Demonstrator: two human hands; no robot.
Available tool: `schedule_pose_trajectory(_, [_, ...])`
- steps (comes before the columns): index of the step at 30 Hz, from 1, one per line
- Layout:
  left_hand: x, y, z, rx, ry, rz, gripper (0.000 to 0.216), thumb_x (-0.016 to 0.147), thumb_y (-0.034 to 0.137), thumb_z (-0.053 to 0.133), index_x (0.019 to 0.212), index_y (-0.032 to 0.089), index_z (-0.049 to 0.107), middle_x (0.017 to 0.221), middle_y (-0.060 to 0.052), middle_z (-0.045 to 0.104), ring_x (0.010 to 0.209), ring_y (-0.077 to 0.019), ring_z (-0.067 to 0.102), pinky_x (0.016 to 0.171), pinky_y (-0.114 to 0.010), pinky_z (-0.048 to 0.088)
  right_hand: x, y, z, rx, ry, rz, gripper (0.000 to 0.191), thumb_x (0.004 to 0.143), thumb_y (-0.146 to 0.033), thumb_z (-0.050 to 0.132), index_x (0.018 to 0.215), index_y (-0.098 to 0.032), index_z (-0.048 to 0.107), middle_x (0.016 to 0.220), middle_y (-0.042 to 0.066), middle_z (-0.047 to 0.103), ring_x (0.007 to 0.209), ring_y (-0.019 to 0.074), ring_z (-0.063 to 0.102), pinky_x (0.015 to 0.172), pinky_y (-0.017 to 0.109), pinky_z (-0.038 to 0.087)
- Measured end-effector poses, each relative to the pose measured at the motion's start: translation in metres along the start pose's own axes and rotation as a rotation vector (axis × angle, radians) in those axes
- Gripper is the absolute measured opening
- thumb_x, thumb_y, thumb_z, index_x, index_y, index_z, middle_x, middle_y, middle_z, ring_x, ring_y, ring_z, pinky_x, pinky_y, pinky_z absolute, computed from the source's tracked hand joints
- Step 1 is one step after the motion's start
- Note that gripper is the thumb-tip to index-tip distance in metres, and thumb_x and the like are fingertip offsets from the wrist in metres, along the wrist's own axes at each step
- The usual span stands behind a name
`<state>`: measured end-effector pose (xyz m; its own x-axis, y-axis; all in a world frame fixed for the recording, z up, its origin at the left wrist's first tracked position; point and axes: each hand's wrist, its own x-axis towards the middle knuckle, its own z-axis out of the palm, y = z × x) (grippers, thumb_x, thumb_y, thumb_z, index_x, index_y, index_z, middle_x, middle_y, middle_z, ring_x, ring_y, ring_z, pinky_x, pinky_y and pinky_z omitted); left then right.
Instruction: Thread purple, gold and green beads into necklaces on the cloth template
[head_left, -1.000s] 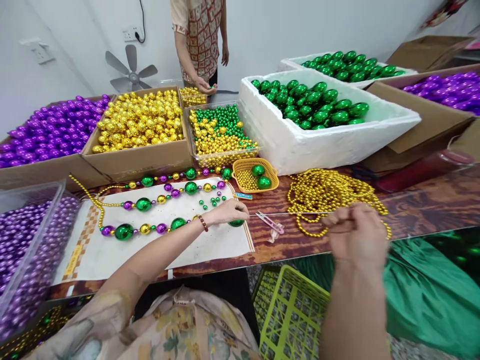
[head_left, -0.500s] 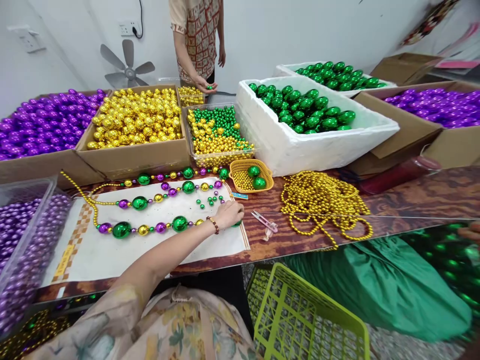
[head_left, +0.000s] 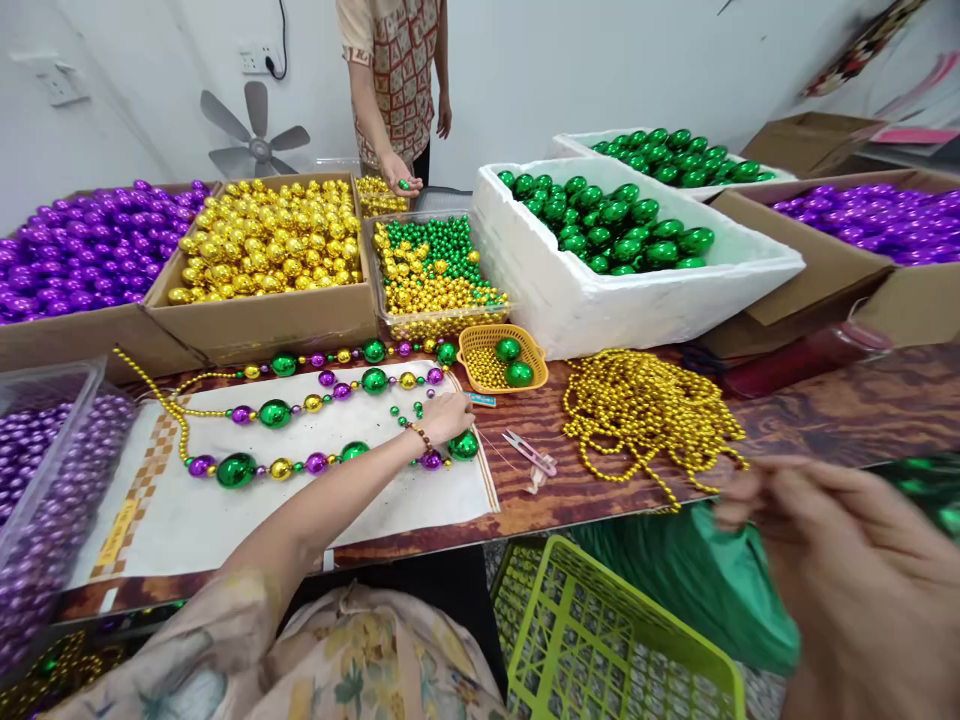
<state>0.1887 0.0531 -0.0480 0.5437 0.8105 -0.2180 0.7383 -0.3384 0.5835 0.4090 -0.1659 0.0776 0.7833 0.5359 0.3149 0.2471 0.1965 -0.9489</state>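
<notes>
My left hand [head_left: 446,415] rests on the white mat [head_left: 225,510], fingers bunched together, just above a large green ball [head_left: 463,446] and a purple bead [head_left: 431,460] at the end of a bead strand [head_left: 300,465]. What its fingertips hold, if anything, is hidden. Two more strands of green, gold and purple beads lie higher on the mat. My right hand [head_left: 825,550] is low at the right, in front of the table edge and smeared by motion. Small snips [head_left: 531,455] lie between the hands. A heap of gold bead chain [head_left: 645,410] sits beyond my right hand.
At the back stand boxes of purple balls [head_left: 82,245], gold balls [head_left: 270,235] and green balls [head_left: 615,220], a tub of small beads [head_left: 435,265] and a yellow basket [head_left: 501,360]. Another person [head_left: 394,80] stands behind them. A lime crate [head_left: 600,640] and green bag [head_left: 720,590] sit below.
My left hand has lifted off the large green ball and shifted slightly up and left. My right hand swung out to the far right edge, then came back into view, blurred.
</notes>
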Motion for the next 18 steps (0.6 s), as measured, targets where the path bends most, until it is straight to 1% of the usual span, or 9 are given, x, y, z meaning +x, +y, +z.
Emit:
schedule_pose_trajectory(1, [-0.001,-0.003,-0.006,-0.005,0.013,0.012,0.017,0.082,0.024,0.059,0.087,0.021,0.075,0.093,-0.010,0.075,0.092,-0.0281,0.067,0.081,-0.036,0.048,-0.013,0.008,0.010,-0.007,-0.090,0.036,0.034,0.062,-0.048,0.090,0.078,-0.023,0.076,0.070,0.010,0.066,0.051,0.0209,0.062,0.044,0.038,0.049])
schedule_pose_trajectory(3, [-0.001,-0.010,-0.021,-0.014,0.049,0.036,0.020,0.086,0.026,0.056,0.090,0.022,0.075,0.094,-0.009,0.075,0.091,-0.0263,0.067,0.081,-0.034,0.047,-0.037,0.031,0.028,-0.069,-0.204,0.092,0.032,0.071,-0.051,0.083,0.084,-0.023,0.077,0.072,0.009,0.069,0.052,0.0200,0.064,0.048,0.037,0.054])
schedule_pose_trajectory(6, [0.006,-0.020,-0.055,-0.087,0.193,0.116,0.023,0.090,0.028,0.053,0.091,0.021,0.075,0.092,-0.006,0.074,0.086,-0.0224,0.066,0.080,-0.031,0.046,-0.073,0.074,0.054,-0.061,-0.293,0.207,0.034,0.076,-0.054,0.077,0.083,-0.022,0.074,0.070,0.006,0.070,0.052,0.0182,0.064,0.051,0.033,0.056])
schedule_pose_trajectory(7, [0.012,-0.023,-0.068,-0.123,0.273,0.152,0.023,0.091,0.028,0.053,0.090,0.020,0.075,0.090,-0.006,0.074,0.083,-0.0214,0.065,0.080,-0.030,0.046,-0.084,0.089,0.062,-0.038,-0.305,0.255,0.034,0.078,-0.054,0.075,0.084,-0.021,0.073,0.070,0.005,0.069,0.052,0.0180,0.063,0.051,0.033,0.056])
schedule_pose_trajectory(9, [0.029,-0.027,-0.096,-0.176,0.449,0.225,0.023,0.092,0.027,0.053,0.089,0.019,0.075,0.085,-0.006,0.073,0.079,-0.0205,0.063,0.081,-0.030,0.046,-0.105,0.117,0.077,0.011,-0.255,0.323,0.036,0.079,-0.055,0.073,0.084,-0.020,0.071,0.067,0.004,0.068,0.049,0.0174,0.061,0.048,0.031,0.054])
schedule_pose_trajectory(12, [0.069,-0.029,-0.134,-0.099,0.650,0.268,0.025,0.091,0.018,0.051,0.099,0.017,0.074,0.092,-0.009,0.073,0.085,-0.0216,0.064,0.087,-0.031,0.047,-0.128,0.148,0.093,0.048,-0.175,0.376,0.036,0.081,-0.055,0.071,0.082,-0.020,0.068,0.063,0.002,0.064,0.046,0.0158,0.057,0.043,0.028,0.049])
schedule_pose_trajectory(14, [0.101,-0.029,-0.152,0.086,0.633,0.231,0.032,0.091,0.013,0.047,0.111,0.014,0.072,0.104,-0.013,0.072,0.097,-0.0233,0.065,0.092,-0.033,0.047,-0.137,0.162,0.097,0.050,-0.145,0.380,0.037,0.082,-0.056,0.069,0.081,-0.019,0.067,0.063,0.001,0.063,0.046,0.0148,0.055,0.043,0.027,0.048])
schedule_pose_trajectory(16, [0.131,-0.028,-0.162,0.275,0.503,0.179,0.036,0.092,0.011,0.043,0.116,0.012,0.070,0.113,-0.015,0.071,0.106,-0.0244,0.065,0.096,-0.035,0.047,-0.142,0.171,0.096,0.054,-0.123,0.391,0.038,0.083,-0.056,0.068,0.081,-0.018,0.066,0.064,0.001,0.062,0.046,0.0139,0.055,0.043,0.026,0.047])
schedule_pose_trajectory(18, [0.157,-0.026,-0.163,0.375,0.365,0.161,0.035,0.091,0.010,0.044,0.112,0.012,0.072,0.113,-0.014,0.073,0.107,-0.0245,0.066,0.097,-0.035,0.048,-0.145,0.178,0.093,0.071,-0.101,0.429,0.040,0.084,-0.057,0.068,0.084,-0.017,0.065,0.066,0.001,0.063,0.046,0.0131,0.054,0.042,0.025,0.046])
